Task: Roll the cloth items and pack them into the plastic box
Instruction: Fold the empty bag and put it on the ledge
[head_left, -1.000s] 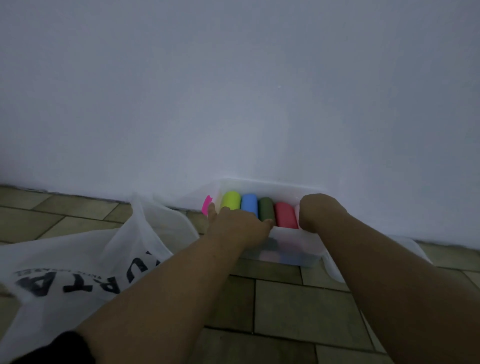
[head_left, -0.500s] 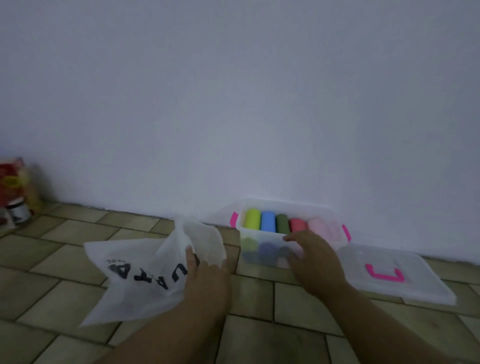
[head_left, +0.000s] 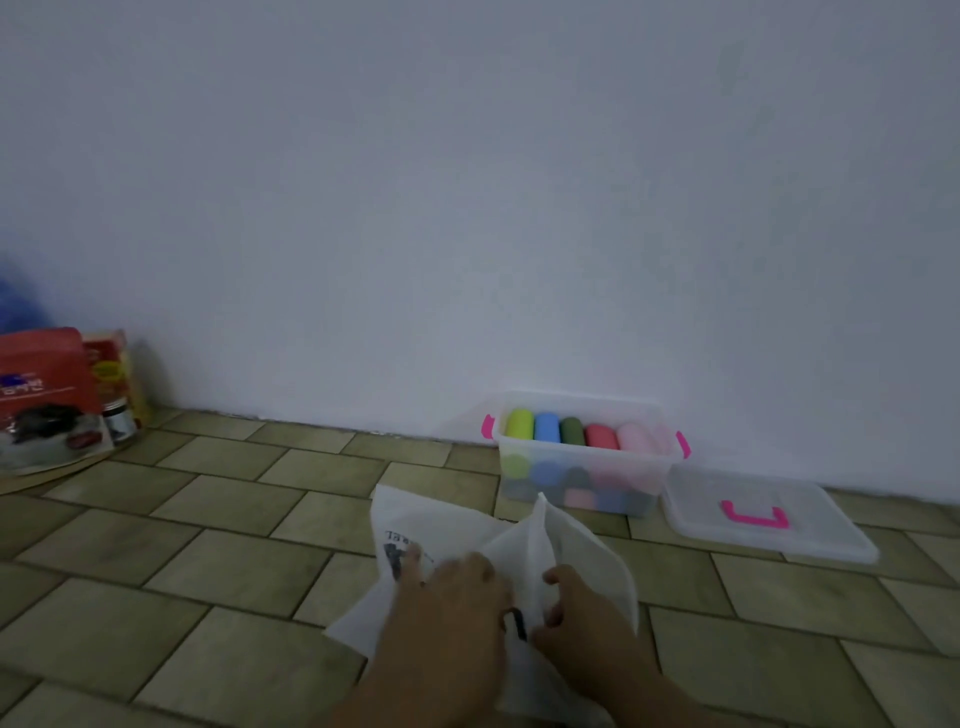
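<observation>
A clear plastic box (head_left: 582, 457) with pink side clips stands on the tiled floor against the wall. In it lie rolled cloths: yellow-green (head_left: 519, 423), blue (head_left: 546, 427), dark green (head_left: 571, 430), red (head_left: 601, 435) and pink (head_left: 636, 437), with more rolls showing through the front wall below. In front of the box a white bag with black lettering (head_left: 452, 535) lies crumpled on the floor. My left hand (head_left: 457, 597) presses on it and pinches its fabric. My right hand (head_left: 576, 608) grips a raised fold of the same bag.
The box's clear lid (head_left: 763, 535) with a pink handle lies flat on the floor right of the box. At the far left, red packages (head_left: 47, 395) and a small jar (head_left: 119, 421) lean by the wall. Bare tiles stretch between them and the bag.
Both hands left the box and drew back toward me. The left took the white bag first, then the right joined it. The view pulled back and the bag now lies bunched before the box.
</observation>
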